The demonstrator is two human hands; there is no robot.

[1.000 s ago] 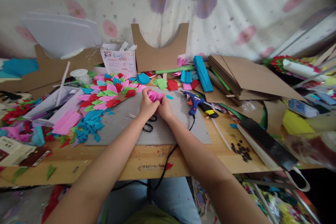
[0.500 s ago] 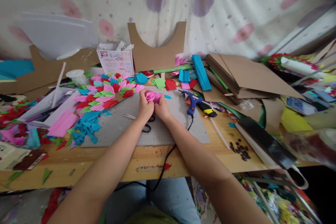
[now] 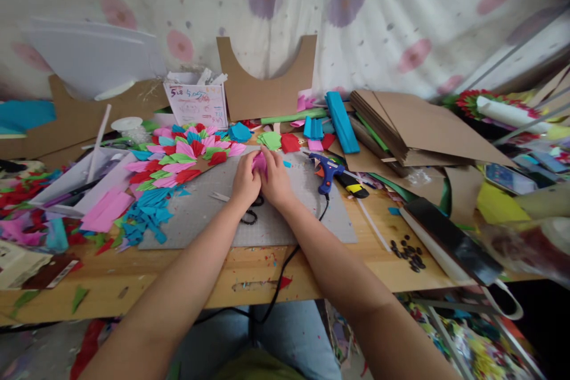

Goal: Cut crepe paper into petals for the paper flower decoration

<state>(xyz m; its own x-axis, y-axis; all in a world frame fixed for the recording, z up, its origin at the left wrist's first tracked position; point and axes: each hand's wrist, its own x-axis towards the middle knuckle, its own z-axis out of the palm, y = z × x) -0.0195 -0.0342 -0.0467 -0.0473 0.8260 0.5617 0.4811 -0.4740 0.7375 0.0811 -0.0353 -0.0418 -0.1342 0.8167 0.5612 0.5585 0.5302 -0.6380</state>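
A piece of pink crepe paper [image 3: 259,161] is gathered between my two hands above the grey cutting mat [image 3: 200,225]. My left hand [image 3: 246,178] is closed on its left side, and my right hand [image 3: 275,177] is closed on its right side with the fingers curled over the top. Much of the paper is hidden by the fingers. Under my wrists lie scissors [image 3: 249,217] with black handles, partly covered. A small blue paper piece [image 3: 287,164] sits just beyond my right hand. Right of it rests a blue hot glue gun [image 3: 328,173].
Paper petals in pink, red, green and blue [image 3: 187,160] cover a cardboard piece at left, beside blue scraps [image 3: 146,217]. A yellow-black utility knife [image 3: 354,186], dark buttons [image 3: 409,255] and stacked cardboard [image 3: 427,124] are at right. The glue gun's black cable [image 3: 285,267] crosses the table's front edge.
My hands have drawn closer together around the pink crepe paper. My right hand has moved slightly left and upward over it, so less paper shows.
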